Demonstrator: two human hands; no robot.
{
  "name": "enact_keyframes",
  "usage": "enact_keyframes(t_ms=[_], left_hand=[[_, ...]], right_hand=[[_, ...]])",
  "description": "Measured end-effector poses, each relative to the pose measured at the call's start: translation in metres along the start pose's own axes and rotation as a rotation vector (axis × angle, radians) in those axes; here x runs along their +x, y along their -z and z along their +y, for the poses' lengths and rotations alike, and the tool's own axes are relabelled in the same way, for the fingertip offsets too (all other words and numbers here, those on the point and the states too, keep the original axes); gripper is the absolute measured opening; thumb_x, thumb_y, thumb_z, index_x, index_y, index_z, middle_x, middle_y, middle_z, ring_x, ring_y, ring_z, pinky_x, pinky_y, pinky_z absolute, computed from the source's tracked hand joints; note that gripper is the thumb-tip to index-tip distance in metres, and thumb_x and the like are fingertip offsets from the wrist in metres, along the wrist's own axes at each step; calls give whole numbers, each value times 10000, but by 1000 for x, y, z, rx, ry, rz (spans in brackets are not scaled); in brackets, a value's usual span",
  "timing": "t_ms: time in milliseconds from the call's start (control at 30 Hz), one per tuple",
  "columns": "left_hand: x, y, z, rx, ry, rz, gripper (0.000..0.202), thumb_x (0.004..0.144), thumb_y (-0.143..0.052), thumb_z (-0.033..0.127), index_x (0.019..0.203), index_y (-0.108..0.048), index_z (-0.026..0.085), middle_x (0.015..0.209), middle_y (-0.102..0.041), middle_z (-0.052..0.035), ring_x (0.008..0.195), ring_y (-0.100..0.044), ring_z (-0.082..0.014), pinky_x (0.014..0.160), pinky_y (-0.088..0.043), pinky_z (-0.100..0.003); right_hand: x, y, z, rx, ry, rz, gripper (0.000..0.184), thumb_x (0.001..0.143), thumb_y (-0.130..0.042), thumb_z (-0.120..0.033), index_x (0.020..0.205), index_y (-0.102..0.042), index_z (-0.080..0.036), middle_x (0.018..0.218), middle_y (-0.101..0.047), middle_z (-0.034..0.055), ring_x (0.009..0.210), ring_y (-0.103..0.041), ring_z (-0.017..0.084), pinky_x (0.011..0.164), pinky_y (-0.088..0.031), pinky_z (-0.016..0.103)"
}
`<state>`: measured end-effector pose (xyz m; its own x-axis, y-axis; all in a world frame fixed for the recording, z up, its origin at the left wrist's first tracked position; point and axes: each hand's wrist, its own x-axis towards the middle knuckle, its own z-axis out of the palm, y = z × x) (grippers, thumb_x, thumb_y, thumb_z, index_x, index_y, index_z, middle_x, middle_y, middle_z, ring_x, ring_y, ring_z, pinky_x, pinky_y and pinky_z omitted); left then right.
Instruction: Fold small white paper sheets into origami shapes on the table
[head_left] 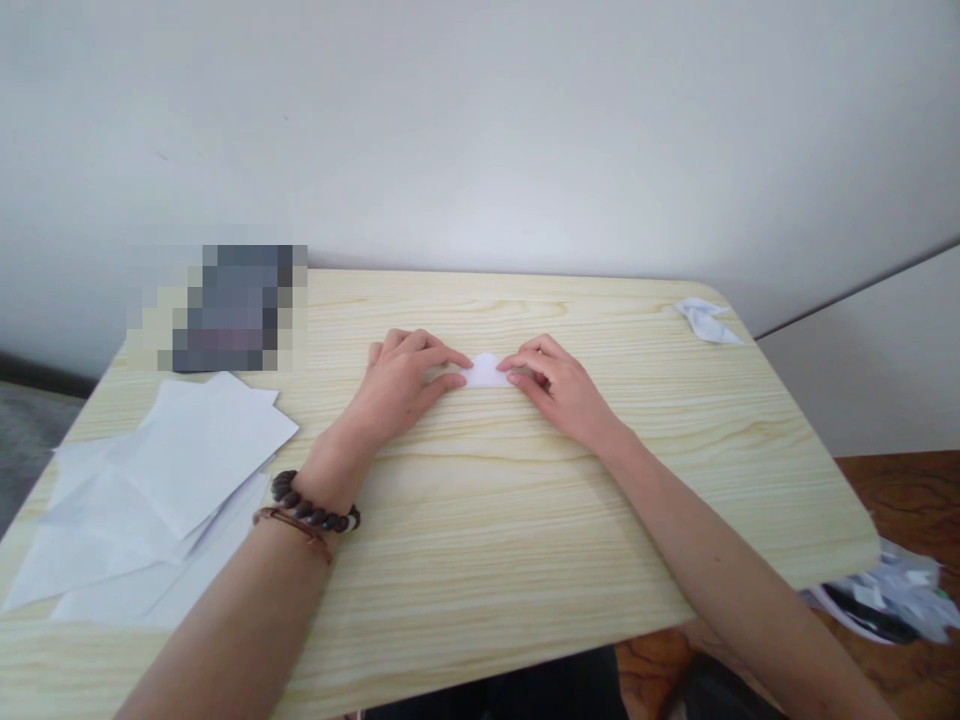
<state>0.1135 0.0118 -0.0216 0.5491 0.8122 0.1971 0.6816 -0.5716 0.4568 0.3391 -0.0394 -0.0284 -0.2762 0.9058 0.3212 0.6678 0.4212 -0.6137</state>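
Observation:
A small folded piece of white paper (486, 372) lies on the wooden table in front of me, with a rounded or peaked upper edge and a straight lower edge. My left hand (409, 375) grips its left end between thumb and forefinger, the other fingers curled behind. At the right end, the thumb and forefinger of my right hand (553, 385) pinch the paper in the same manner. Fingertips cover both ends, so the exact shape of the fold is partly hidden. Dark beads and a thin brown band circle my left wrist.
Loose white paper sheets (214, 450) overlap on the left of the table (480, 560). Behind them is a dark pixelated object (232, 310). A folded white paper figure (706, 321) sits at the far right corner. Below the right edge, a bin with crumpled paper (900, 590) stands on the floor.

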Motion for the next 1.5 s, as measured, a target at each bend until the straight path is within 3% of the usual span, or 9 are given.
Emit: enact_keyframes(t_ms=[167, 400, 633, 1100, 1500], left_hand=[[-1, 2, -2, -19, -144, -18, 189, 911, -529, 315, 985, -702, 298, 988, -639, -24, 944, -505, -217, 803, -325, -370], [-4, 0, -5, -20, -334, -9, 276, 898, -510, 198, 1057, -699, 320, 980, -601, -35, 907, -505, -190, 793, -349, -341], [-4, 0, -3, -37, -316, -1, 302, 856, -515, 157, 1024, -720, 301, 964, -591, -36, 903, -513, -190, 813, -368, -349], [-5, 0, -3, -47, -260, -5, 240, 830, -560, 219, 982, -732, 292, 938, -605, -31, 896, -526, -189, 815, -370, -351], [-1, -1, -6, -82, -238, 4, 199, 824, -579, 219, 920, -742, 280, 907, -640, -24, 868, -552, -182, 806, -392, -347]], right_hand=[[-3, 1, 2, -47, 159, -41, 330, 890, -453, -55, 978, -714, -235, 966, -555, 47, 806, -540, 135, 735, -434, 289], [-4, 1, -1, -138, 197, -40, 422, 794, -441, 44, 976, -723, -214, 989, -568, 64, 796, -537, 147, 726, -453, 309], [-3, -4, -6, -245, 234, -16, 340, 834, -461, -5, 949, -716, -197, 948, -615, 72, 864, -522, 190, 781, -469, 347], [-1, -7, -3, -230, 271, 70, 304, 813, -505, -21, 866, -736, -212, 893, -663, 57, 846, -527, 201, 784, -434, 382], [1, -7, 0, -157, 269, 54, 305, 815, -486, -13, 877, -727, -190, 899, -657, 65, 830, -540, 179, 782, -463, 347]])
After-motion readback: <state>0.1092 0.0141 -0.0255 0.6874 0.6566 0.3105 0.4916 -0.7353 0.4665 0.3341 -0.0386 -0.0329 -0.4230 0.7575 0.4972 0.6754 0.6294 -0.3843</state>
